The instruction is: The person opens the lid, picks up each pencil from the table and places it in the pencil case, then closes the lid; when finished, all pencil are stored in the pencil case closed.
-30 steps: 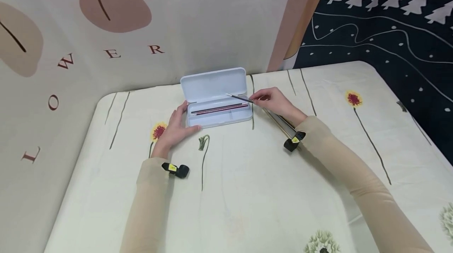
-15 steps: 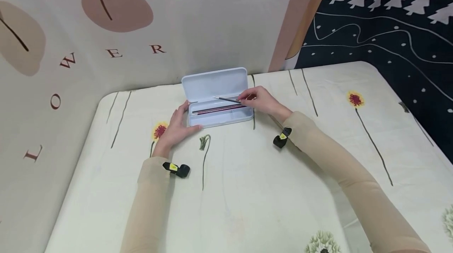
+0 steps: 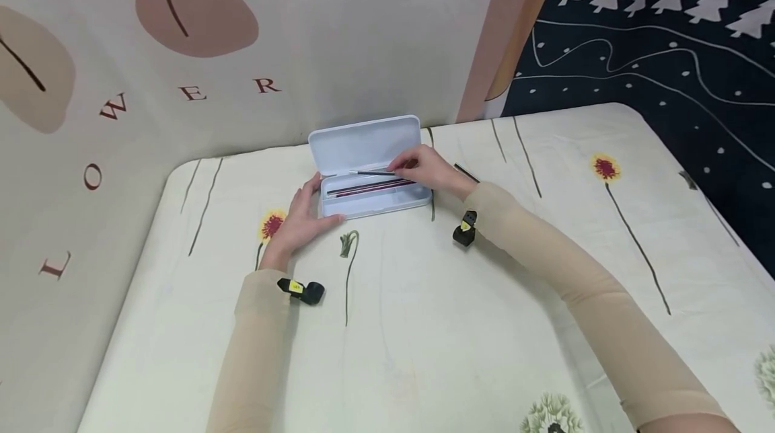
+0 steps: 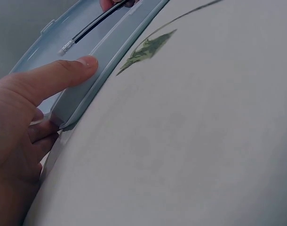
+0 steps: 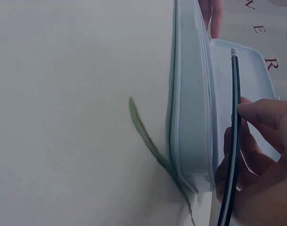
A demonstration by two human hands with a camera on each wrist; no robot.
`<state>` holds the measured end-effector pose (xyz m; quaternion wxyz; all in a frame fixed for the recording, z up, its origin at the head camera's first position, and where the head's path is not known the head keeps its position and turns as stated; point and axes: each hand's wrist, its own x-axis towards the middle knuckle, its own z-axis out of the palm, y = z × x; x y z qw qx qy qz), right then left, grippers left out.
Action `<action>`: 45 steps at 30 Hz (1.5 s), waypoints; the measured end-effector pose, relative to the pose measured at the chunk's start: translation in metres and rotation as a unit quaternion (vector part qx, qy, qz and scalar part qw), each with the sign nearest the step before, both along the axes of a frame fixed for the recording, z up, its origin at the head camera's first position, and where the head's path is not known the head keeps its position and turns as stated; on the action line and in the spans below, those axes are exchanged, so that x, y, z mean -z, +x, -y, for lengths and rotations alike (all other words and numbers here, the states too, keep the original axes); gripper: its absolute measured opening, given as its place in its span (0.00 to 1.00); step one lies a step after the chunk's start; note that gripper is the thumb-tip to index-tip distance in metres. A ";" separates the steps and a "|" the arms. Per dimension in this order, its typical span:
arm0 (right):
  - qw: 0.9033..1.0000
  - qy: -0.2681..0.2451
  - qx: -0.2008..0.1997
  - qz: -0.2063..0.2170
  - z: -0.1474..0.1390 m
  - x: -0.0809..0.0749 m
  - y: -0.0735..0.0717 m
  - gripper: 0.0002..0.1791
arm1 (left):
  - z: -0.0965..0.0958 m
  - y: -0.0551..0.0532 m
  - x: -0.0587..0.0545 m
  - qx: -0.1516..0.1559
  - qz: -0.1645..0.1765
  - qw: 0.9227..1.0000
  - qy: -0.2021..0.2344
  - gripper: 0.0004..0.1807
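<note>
A pale blue pencil case [image 3: 363, 206] stands with its lid [image 3: 362, 144] raised at the back of the table. My left hand [image 3: 299, 223] grips its left end, the thumb [image 4: 70, 77] along the front rim and the fingers bent round the end. Over the case, my right hand [image 3: 428, 169] pinches a dark striped pencil [image 5: 235, 89] between thumb and fingers. Its eraser end points left and shows clearly in the left wrist view. Several dark and dark red pencils [image 3: 369, 188] lie lengthwise in the case's rear compartment.
A white cloth printed with flowers [image 3: 412, 319] covers the table. Close behind the raised lid hangs a pale printed curtain [image 3: 375, 50]. A short dark strip [image 3: 466, 173] shows just beyond the right wrist, partly hidden by the arm.
My right hand has moved left with the pencil, from beyond the case's right end to over its interior. The left hand keeps its place on the case.
</note>
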<state>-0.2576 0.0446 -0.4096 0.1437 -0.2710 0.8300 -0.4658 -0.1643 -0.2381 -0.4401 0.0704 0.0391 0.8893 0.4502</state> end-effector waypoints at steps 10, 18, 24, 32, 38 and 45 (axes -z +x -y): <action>1.000 -0.006 -0.008 -0.006 0.017 -0.006 0.001 0.10 | 0.001 0.001 0.000 0.000 0.005 1.000 -0.003 0.56; 1.000 0.004 -0.015 -0.023 0.033 0.000 -0.002 0.09 | 0.000 0.001 0.000 0.002 0.003 1.000 -0.002 0.56; 0.999 0.026 -0.020 -0.034 0.043 0.000 0.002 0.09 | 0.002 0.000 0.001 -0.002 0.008 1.000 -0.006 0.57; 0.998 0.044 -0.012 -0.033 0.054 0.001 0.001 0.10 | 0.003 0.000 0.000 -0.003 0.007 1.000 -0.011 0.56; 0.998 0.045 -0.010 -0.035 0.053 0.006 0.002 0.10 | 0.002 0.000 0.003 -0.006 0.015 1.000 -0.006 0.55; 0.999 0.022 0.013 -0.029 0.048 0.007 0.003 0.09 | 0.002 0.000 0.003 0.000 0.001 1.000 -0.003 0.56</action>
